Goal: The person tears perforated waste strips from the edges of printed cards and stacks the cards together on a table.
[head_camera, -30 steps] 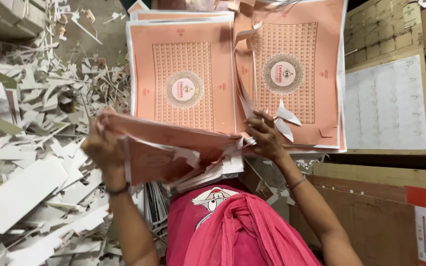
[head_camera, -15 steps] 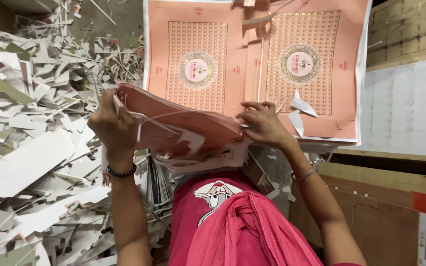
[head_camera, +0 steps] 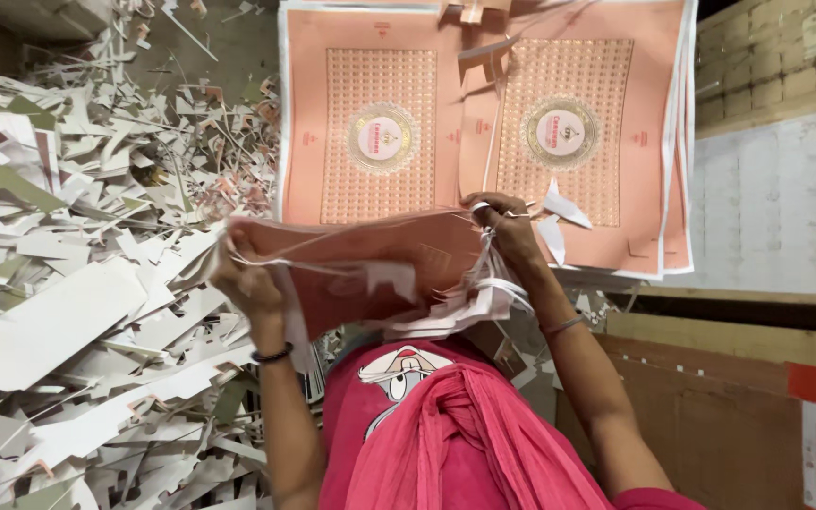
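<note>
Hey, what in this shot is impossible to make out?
Head view only:
- The left hand fingers: wrapped behind the bundle of pink sheets.
- How many sheets the bundle holds: edges too thin.
- The stack of printed pink sheets: top cut off by the frame edge.
- The floor under the paper scraps: buried.

A paper and printing workshop: heaps of white paper scraps (head_camera: 77,312) left of the left hand (head_camera: 249,283), stacked pink printed sheets (head_camera: 375,123) just beyond it.
</note>
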